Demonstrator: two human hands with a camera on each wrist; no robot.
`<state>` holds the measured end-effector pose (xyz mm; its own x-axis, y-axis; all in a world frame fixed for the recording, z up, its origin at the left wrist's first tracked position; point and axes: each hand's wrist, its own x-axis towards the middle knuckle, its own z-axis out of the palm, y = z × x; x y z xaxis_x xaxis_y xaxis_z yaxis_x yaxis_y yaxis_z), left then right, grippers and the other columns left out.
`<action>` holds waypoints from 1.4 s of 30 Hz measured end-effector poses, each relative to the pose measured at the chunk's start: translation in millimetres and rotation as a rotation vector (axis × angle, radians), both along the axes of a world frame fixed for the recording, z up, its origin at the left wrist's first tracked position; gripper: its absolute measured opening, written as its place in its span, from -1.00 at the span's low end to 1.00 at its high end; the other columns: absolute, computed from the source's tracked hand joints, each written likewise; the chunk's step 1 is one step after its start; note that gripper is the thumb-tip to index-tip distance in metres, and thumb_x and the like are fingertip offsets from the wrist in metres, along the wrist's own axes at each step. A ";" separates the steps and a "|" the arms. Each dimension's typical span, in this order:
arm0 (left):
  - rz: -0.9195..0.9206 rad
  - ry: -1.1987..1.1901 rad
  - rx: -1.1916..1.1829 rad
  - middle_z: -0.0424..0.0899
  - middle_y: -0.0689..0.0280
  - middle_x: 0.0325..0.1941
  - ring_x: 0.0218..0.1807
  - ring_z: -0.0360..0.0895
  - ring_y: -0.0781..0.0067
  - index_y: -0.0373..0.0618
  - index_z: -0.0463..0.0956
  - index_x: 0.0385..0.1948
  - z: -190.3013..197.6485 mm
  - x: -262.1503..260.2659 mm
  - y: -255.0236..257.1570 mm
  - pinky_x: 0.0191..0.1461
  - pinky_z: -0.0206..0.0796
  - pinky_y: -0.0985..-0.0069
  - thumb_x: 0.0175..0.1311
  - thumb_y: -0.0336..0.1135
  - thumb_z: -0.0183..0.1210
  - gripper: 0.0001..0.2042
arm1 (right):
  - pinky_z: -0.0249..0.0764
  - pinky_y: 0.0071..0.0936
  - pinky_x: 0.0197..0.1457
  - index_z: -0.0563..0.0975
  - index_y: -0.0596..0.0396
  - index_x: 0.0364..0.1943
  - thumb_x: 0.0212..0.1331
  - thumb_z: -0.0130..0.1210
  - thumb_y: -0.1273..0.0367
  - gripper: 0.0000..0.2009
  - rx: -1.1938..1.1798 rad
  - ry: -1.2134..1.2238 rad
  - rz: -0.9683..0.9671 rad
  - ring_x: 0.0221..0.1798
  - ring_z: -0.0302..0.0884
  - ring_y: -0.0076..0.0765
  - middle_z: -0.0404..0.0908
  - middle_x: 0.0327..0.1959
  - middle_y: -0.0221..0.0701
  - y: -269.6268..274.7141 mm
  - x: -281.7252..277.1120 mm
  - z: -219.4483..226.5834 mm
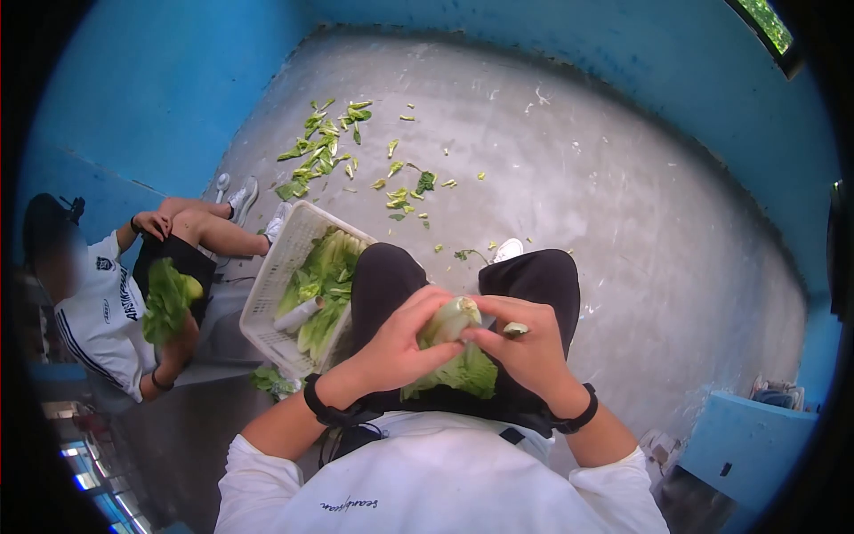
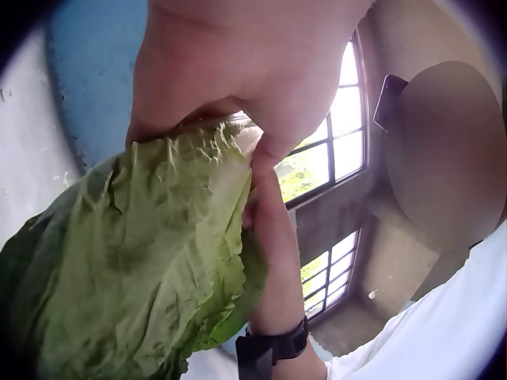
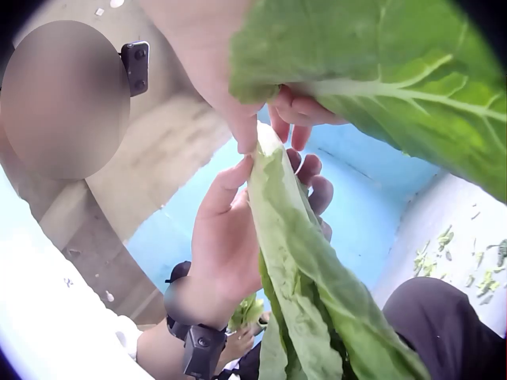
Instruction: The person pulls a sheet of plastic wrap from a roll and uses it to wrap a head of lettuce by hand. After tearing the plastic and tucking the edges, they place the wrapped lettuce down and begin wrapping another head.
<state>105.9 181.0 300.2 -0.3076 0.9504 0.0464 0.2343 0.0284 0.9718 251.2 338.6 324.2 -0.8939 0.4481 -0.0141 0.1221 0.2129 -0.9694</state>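
Pale green and probably light, with soft, tearable leaves, the lettuce above the dark trousers seems best held by its stiffer base, where the left hand curls its fingers and the right hand pinches, also gripping 1 loose leaf.

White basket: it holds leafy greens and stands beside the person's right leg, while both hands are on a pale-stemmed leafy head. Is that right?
Not quite: the head view shows the white basket beside the person's left leg, not the right. The rest stands: it holds leafy greens, and the left hand and right hand are on the leafy head.
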 end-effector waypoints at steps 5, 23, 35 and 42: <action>0.051 -0.023 -0.142 0.65 0.25 -0.07 -0.04 0.60 0.46 -0.22 0.47 0.08 16.7 -1.8 -5.0 0.07 0.44 0.50 0.14 -0.45 0.36 -0.56 | 0.56 -0.44 -0.26 0.67 0.12 -0.02 0.04 0.35 0.49 -0.65 0.188 0.047 0.121 -0.31 0.70 -0.23 0.73 -0.23 -0.23 10.8 2.7 1.2; -0.005 0.413 -0.024 0.66 0.12 0.01 0.05 0.62 0.10 -0.17 0.53 0.13 37.3 -10.6 -13.7 0.11 0.45 0.28 0.05 -0.51 0.33 -0.50 | 0.44 -0.25 -0.34 0.57 0.05 -0.20 -0.08 0.27 0.50 -0.71 0.659 0.029 0.290 -0.39 0.60 -0.12 0.61 -0.45 -0.36 21.1 10.1 12.6; -0.015 -0.046 -0.094 0.55 0.20 0.24 0.24 0.51 0.24 -0.16 0.37 0.33 39.6 -30.1 -26.6 0.34 0.31 0.35 0.34 -0.50 0.14 -0.51 | 0.41 -0.35 -0.24 0.63 0.06 -0.25 0.05 0.23 0.53 -0.83 0.543 -0.070 0.139 -0.37 0.55 -0.22 0.61 -0.44 -0.37 65.5 38.6 32.3; -0.022 -0.993 0.062 0.31 0.15 0.47 0.35 0.44 0.29 -0.05 -0.05 0.56 17.2 -24.3 -17.6 0.43 0.25 0.28 0.59 -0.21 -0.11 -0.42 | 0.34 -0.53 -0.20 0.57 0.18 -0.26 0.31 0.16 0.47 -0.94 -0.045 -0.032 0.064 -0.29 0.41 -0.53 0.52 -0.38 -0.47 52.8 26.2 25.2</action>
<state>81.6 163.4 317.4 -0.2166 0.9608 -0.1730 -0.6861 -0.0237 0.7271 277.5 391.4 349.3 -0.9195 0.3882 -0.0621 0.1406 0.1773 -0.9741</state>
